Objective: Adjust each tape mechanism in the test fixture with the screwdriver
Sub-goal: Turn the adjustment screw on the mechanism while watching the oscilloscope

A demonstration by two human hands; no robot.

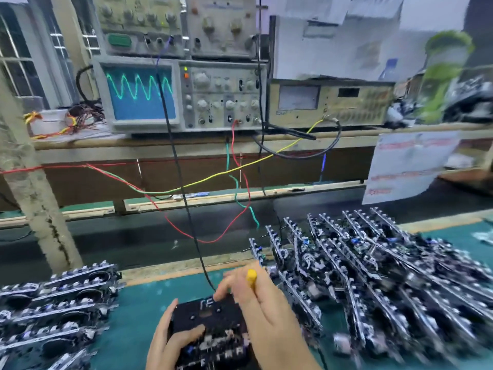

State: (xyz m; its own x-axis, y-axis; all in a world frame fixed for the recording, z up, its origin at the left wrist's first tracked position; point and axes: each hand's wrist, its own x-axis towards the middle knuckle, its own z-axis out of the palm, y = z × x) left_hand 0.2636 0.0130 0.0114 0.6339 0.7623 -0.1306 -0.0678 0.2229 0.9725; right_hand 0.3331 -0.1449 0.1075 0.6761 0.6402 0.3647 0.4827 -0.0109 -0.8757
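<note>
At six o'clock on the green mat (138,311) sits the black tape mechanism (210,329) in its test fixture. The left hand (170,343) clamps its near-left edge, thumb on top. The right hand (264,311) is closed round the yellow-handled screwdriver (251,275), shaft hidden, handle tilted toward twelve o'clock, fingertips touching the mechanism's far edge. The right hand seems nearer the adjusting point. The oscilloscope (141,94) at eleven o'clock shows a wave.

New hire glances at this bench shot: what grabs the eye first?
The oscilloscope on the shelf, its green wave glowing. Below, the right hand grips a yellow-handled screwdriver over the black tape mechanism, steadied by the left hand. Piled mechanisms crowd the right.
</note>
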